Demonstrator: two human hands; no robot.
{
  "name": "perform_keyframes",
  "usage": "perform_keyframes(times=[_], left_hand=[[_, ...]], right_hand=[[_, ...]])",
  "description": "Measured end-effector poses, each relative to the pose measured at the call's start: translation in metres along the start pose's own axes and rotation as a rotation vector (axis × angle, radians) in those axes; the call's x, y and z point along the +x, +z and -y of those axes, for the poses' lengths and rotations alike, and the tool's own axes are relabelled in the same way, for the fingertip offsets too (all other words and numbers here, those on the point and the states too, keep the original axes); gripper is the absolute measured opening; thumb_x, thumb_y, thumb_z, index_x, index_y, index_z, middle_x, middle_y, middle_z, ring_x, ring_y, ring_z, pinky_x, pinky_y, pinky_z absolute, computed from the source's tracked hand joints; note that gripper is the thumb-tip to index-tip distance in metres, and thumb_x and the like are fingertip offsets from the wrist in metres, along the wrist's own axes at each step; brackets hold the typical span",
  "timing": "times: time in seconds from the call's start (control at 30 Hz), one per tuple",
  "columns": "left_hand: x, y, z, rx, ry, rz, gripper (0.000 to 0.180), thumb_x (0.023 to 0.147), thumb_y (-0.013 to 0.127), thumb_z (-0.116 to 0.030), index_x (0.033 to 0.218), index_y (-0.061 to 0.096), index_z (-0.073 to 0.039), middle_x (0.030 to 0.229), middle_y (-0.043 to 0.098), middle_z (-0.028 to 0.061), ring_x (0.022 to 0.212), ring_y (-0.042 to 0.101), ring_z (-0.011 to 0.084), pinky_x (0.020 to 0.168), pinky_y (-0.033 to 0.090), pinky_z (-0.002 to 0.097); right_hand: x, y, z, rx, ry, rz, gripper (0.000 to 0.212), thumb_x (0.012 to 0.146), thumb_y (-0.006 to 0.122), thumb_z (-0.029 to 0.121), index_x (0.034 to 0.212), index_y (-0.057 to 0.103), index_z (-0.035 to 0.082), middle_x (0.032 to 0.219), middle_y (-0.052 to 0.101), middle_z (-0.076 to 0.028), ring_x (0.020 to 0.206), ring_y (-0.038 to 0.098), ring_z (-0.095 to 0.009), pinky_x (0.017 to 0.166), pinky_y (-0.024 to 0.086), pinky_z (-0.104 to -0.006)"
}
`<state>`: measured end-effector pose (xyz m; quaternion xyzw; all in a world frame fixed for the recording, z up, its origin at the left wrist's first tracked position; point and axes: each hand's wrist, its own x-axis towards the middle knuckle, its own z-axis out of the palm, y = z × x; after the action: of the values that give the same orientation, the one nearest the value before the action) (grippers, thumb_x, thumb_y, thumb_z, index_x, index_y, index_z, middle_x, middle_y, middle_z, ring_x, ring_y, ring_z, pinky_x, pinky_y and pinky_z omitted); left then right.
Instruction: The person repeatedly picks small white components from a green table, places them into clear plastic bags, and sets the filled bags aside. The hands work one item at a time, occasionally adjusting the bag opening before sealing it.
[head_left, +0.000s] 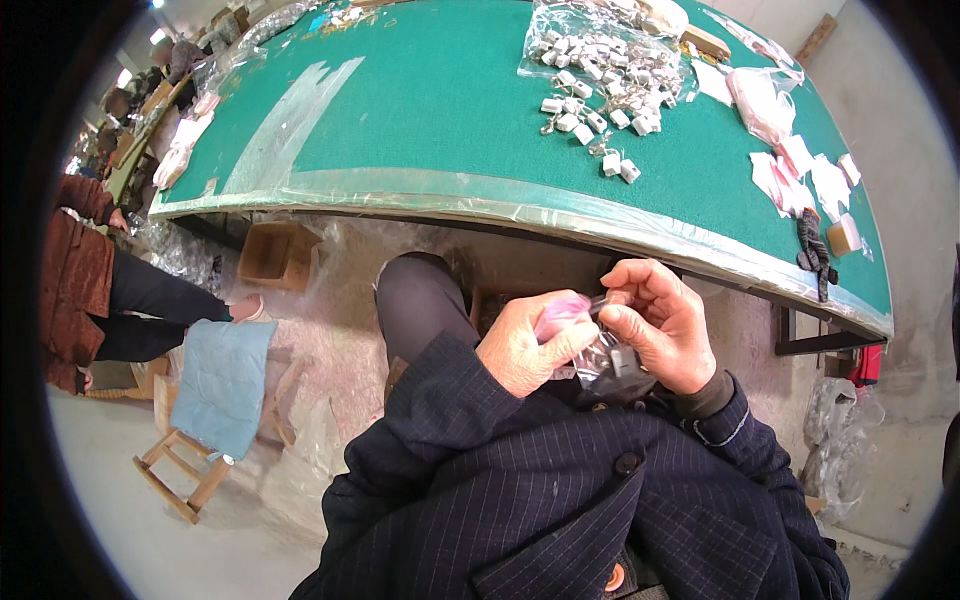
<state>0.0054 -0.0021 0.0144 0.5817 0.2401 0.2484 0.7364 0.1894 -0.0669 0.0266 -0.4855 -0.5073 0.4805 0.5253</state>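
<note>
Above my lap, just off the table's near edge, my two hands come together. My left hand is closed, thumb on top, around the side of a small clear plastic bag. Something soft and pinkish shows at its fingers; its kind I cannot make out. Thumb and forefinger of my right hand pinch at the bag's upper edge, the other fingers curled. A small pale grey block shows in or behind the clear plastic. The bag's lower part lies against my dark jacket.
A green-topped table spans ahead, bearing a pile of small white blocks with metal parts. To its right are a white plastic bag and a dark glove. Leftward stand a cushioned wooden chair, a cardboard box and another person.
</note>
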Motion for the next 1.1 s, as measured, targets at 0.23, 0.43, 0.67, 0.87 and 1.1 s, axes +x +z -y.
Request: perform_keyframes(times=[0.23,0.43,0.67,0.87,1.1], left_hand=[[0.001,-0.006,0.003,-0.123,-0.047,0.019,0.014,0.086,0.068,-0.013,0.082,0.056,-0.006,0.072,0.056,-0.0019,0.058,0.05,0.0049,0.05,0.041,0.0198],[0.003,-0.007,0.009,-0.037,0.025,-0.077,0.012,0.085,0.066,-0.002,0.086,0.055,-0.004,0.078,0.059,0.0001,0.066,0.056,0.0057,0.057,0.046,0.0206],[0.005,-0.008,0.013,0.02,0.123,-0.212,0.014,0.087,0.068,-0.002,0.096,0.058,-0.002,0.081,0.06,0.0004,0.074,0.059,0.0065,0.067,0.049,0.0223],[0.001,-0.007,0.013,0.296,0.16,-0.174,0.014,0.089,0.069,-0.012,0.096,0.059,-0.004,0.08,0.059,-0.0001,0.073,0.055,0.0049,0.065,0.047,0.0222],[0.004,-0.005,0.011,0.434,0.206,-0.256,0.012,0.087,0.068,-0.008,0.09,0.058,-0.002,0.078,0.057,0.0024,0.07,0.053,0.0088,0.066,0.045,0.0242]], right_hand=[[0.003,0.004,-0.006,0.08,0.046,-0.004,0.027,0.091,0.064,0.005,0.114,0.053,-0.001,0.091,0.058,-0.001,0.082,0.056,-0.006,0.075,0.047,-0.0207],[0.007,0.004,-0.009,0.129,0.115,-0.01,0.03,0.091,0.065,0.006,0.117,0.052,-0.001,0.093,0.061,-0.003,0.085,0.058,-0.007,0.076,0.048,-0.0215],[0.006,0.003,-0.016,0.048,0.058,-0.055,0.016,0.089,0.067,0.006,0.103,0.063,-0.001,0.094,0.064,-0.002,0.086,0.059,-0.008,0.08,0.048,-0.0232],[0.007,0.003,-0.019,-0.104,-0.073,-0.068,0.013,0.092,0.062,0.008,0.099,0.067,-0.002,0.09,0.062,-0.001,0.08,0.053,-0.007,0.073,0.043,-0.0219],[0.003,0.003,-0.018,0.006,0.009,-0.027,0.016,0.095,0.059,0.009,0.103,0.066,-0.003,0.085,0.058,-0.001,0.076,0.051,-0.006,0.067,0.043,-0.021]])
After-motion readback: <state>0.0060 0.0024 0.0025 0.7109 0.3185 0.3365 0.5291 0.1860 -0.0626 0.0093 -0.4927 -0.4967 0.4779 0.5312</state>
